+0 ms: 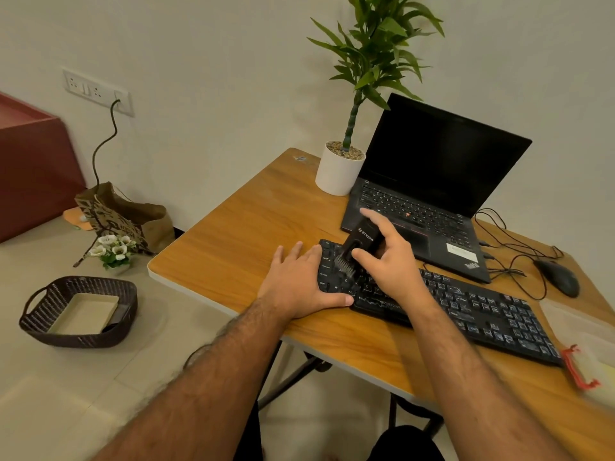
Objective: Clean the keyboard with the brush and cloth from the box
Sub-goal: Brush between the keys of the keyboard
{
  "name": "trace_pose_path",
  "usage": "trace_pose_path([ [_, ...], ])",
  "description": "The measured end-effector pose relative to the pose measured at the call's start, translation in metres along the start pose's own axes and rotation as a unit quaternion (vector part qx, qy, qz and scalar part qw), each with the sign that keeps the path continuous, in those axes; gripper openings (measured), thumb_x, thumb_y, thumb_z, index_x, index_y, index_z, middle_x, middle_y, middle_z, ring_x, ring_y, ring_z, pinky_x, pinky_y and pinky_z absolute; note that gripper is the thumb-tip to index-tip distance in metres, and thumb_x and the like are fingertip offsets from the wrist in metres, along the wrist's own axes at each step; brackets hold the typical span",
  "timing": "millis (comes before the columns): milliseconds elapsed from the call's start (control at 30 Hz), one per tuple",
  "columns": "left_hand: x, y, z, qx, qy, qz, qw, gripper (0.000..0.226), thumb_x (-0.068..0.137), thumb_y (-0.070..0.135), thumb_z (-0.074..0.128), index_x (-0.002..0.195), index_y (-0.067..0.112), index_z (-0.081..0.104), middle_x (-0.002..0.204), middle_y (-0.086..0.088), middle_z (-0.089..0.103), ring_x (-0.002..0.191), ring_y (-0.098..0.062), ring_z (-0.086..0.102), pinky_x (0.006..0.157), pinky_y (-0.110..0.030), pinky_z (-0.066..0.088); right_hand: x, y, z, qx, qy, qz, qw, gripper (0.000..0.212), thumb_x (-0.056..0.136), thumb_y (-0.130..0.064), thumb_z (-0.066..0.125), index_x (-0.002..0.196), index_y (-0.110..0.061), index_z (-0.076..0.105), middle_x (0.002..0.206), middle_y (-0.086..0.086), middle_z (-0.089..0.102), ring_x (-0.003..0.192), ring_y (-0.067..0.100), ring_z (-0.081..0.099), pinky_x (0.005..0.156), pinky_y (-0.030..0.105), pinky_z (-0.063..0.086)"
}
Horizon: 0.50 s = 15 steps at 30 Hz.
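right hand point(387, 261) grips black brush point(356, 247), bristles down on left end of keyboard point(466, 304); left hand point(299, 284) lies flat, fingers straight, thumb along the front edge, pinning that end to desk point(253, 227)

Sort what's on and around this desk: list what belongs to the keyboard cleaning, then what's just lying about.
In the job:
keyboard
brush, gripped by the right hand
left hand, steadying the keyboard's end
clear box

Lying about:
laptop
mouse
potted plant
basket on the floor
paper bag
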State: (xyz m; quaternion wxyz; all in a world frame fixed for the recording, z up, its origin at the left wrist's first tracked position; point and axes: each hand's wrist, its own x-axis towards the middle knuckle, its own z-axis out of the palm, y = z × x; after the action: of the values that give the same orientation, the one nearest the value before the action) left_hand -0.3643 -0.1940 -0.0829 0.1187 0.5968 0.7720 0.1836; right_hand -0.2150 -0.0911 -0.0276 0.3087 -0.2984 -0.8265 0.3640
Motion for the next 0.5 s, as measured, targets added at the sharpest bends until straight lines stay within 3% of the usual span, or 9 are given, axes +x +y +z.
trace_pose_path([
  [100,0.000,0.000,0.000,0.002,0.001,0.000,1.000,0.121,0.070,0.092,0.048,0.159,0.017,0.014,0.165,0.001,0.022,0.154,-0.020,0.005,0.124,-0.051,-0.002,0.006,0.002,0.005,-0.012,0.041,0.007,0.999,0.069,0.087,-0.006,0.069,0.141,-0.041,0.044,0.112,-0.014,0.061,0.097,-0.005,0.063,0.075,0.019,0.057],
  [233,0.002,-0.002,0.002,-0.002,0.006,0.003,1.000,0.121,0.069,0.093,0.047,0.159,0.018,0.015,0.164,0.003,0.024,0.154,-0.020,0.007,0.123,-0.052,-0.002,0.008,0.004,0.004,0.033,-0.011,0.005,0.999,0.067,0.085,-0.002,0.070,0.137,-0.038,0.048,0.117,-0.006,0.060,0.097,0.004,0.066,0.072,0.023,0.058],
  [400,0.001,-0.001,0.002,0.006,0.005,0.000,1.000,0.126,0.066,0.096,0.045,0.159,0.017,0.014,0.164,0.002,0.023,0.154,-0.020,0.006,0.123,-0.052,-0.002,0.018,0.009,0.002,-0.052,0.048,0.007,0.997,0.070,0.087,-0.010,0.070,0.142,-0.042,0.041,0.105,-0.019,0.061,0.092,-0.004,0.064,0.074,0.017,0.056],
  [500,0.002,-0.001,0.002,0.007,0.006,-0.002,1.000,0.127,0.065,0.097,0.042,0.159,0.017,0.015,0.164,0.002,0.024,0.154,-0.020,0.007,0.124,-0.052,-0.001,0.021,0.007,0.010,-0.029,0.034,-0.002,0.999,0.069,0.086,-0.009,0.070,0.140,-0.041,0.044,0.107,-0.019,0.059,0.095,-0.004,0.063,0.076,0.020,0.057],
])
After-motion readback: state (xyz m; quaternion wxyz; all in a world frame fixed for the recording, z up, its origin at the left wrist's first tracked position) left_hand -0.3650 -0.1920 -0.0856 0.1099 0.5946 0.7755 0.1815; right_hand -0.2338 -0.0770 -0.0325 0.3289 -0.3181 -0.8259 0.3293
